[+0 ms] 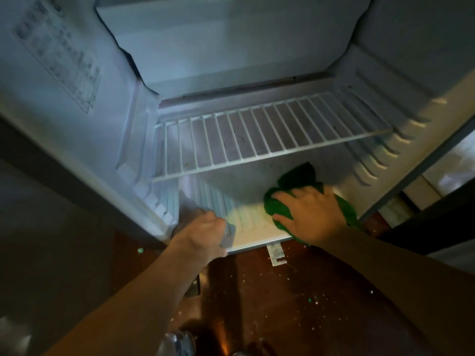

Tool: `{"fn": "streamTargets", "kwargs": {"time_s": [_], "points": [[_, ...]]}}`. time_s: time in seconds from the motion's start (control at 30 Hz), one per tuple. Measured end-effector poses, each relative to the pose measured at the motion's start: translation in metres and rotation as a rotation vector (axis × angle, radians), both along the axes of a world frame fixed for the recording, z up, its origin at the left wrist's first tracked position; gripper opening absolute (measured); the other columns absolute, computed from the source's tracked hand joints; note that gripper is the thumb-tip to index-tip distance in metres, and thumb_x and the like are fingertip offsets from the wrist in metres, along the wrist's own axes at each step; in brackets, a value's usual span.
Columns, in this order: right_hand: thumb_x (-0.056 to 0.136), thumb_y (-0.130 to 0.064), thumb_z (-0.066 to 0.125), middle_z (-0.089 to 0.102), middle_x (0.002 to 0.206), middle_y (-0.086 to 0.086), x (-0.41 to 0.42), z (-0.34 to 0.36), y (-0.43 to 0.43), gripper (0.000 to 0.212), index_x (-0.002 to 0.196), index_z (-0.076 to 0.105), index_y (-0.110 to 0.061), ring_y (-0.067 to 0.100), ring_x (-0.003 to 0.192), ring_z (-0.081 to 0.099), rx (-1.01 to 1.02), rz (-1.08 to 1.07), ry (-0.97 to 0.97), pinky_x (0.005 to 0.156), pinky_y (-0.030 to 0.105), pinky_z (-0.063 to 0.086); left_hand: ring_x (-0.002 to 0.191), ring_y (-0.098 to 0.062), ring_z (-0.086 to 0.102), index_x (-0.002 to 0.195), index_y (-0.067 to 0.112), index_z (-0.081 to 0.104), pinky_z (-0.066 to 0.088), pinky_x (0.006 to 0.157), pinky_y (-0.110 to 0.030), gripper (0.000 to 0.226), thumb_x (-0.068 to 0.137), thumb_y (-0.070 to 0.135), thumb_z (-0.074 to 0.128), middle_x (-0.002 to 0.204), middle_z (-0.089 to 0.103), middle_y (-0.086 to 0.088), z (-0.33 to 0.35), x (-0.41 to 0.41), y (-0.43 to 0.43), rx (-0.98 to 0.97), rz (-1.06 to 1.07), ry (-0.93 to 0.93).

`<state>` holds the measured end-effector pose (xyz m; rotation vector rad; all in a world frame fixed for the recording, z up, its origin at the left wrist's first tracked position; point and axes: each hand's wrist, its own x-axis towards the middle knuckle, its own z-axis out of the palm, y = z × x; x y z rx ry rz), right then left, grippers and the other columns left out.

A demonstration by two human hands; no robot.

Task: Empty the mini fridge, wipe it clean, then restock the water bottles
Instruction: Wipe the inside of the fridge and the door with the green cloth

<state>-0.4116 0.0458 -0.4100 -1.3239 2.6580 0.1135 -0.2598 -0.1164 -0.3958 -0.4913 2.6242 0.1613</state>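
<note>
Cloth (298, 176) (soft, light, bunches easily) pressed onto fridge (231, 55) floor under right grip (311, 214), fingers spread flat; best bunched from above. Left grip (203, 231) clamped on fridge front lip.

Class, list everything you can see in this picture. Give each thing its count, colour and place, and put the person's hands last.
mini fridge: one, white inside, open, fills the upper view
wire shelf: one, white, across the fridge's middle
label: one, pale, blurred print, left inner wall
cloth: one, green, fridge floor, right side
room floor: one, reddish brown, speckled, below the fridge
flat piece: one, whitish, room floor at fridge's front
clear object: one, bottom edge, too blurred to name
left hand: one, grips the fridge's front left bottom edge
right hand: one, presses on the cloth
</note>
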Motion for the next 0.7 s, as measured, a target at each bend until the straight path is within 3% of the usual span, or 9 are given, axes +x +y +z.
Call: {"fn": "streamTargets", "kwargs": {"time_s": [0.1,0.23,0.37,0.47,0.57,0.7], "points": [[0.089,-0.060,0.040,0.063,0.120,0.002,-0.022,-0.012,-0.026,0.048,0.132,0.042,-0.039,0.030,0.110,0.056,-0.042,-0.018,0.088,0.100,0.048,0.037,0.127,-0.019,0.035,0.127,0.013,0.048,0.028,0.100,-0.026,0.052,0.087,0.043,0.064,0.134,0.041,-0.004,-0.002,-0.001,-0.002,0.014,-0.008,0.017],[0.092,-0.061,0.039,0.049,0.140,0.004,-0.060,-0.016,-0.076,0.055,0.141,0.038,-0.036,0.033,0.129,0.043,-0.054,-0.103,-0.040,0.109,0.053,0.030,0.130,-0.017,0.034,0.132,0.012,0.045,0.025,0.101,-0.023,0.054,0.089,0.039,0.063,0.140,0.037,-0.003,-0.008,0.001,-0.004,0.047,-0.027,0.024],[0.092,-0.061,0.042,0.050,0.140,0.006,-0.073,-0.019,-0.090,0.058,0.142,0.040,-0.032,0.032,0.128,0.046,-0.129,-0.109,-0.059,0.108,0.050,0.034,0.130,-0.019,0.033,0.131,0.011,0.046,0.024,0.101,-0.023,0.053,0.089,0.037,0.064,0.139,0.038,-0.004,-0.004,-0.004,-0.004,0.053,-0.027,0.021],[0.087,-0.068,0.042,0.054,0.133,0.006,-0.060,-0.011,-0.071,0.061,0.139,0.037,-0.037,0.034,0.123,0.048,-0.046,-0.093,-0.062,0.106,0.054,0.033,0.130,-0.022,0.035,0.132,0.010,0.045,0.027,0.103,-0.027,0.056,0.088,0.038,0.065,0.139,0.038,-0.007,0.000,-0.006,-0.001,0.030,-0.012,-0.019],[0.084,-0.068,0.044,0.061,0.123,0.002,-0.031,0.003,-0.023,0.060,0.137,0.035,-0.041,0.030,0.112,0.055,-0.018,-0.019,-0.067,0.097,0.045,0.042,0.129,-0.022,0.037,0.132,0.011,0.046,0.032,0.101,-0.029,0.056,0.087,0.039,0.066,0.138,0.040,-0.006,0.003,-0.004,0.002,0.027,0.026,-0.019],[0.084,-0.071,0.041,0.054,0.134,-0.007,0.000,0.009,0.024,0.064,0.140,0.027,-0.043,0.022,0.121,0.050,0.016,0.011,-0.078,0.102,0.045,0.032,0.124,-0.019,0.043,0.128,0.011,0.049,0.036,0.097,-0.028,0.051,0.088,0.039,0.065,0.132,0.045,-0.005,0.009,-0.001,0.007,0.034,0.046,0.005]]}}
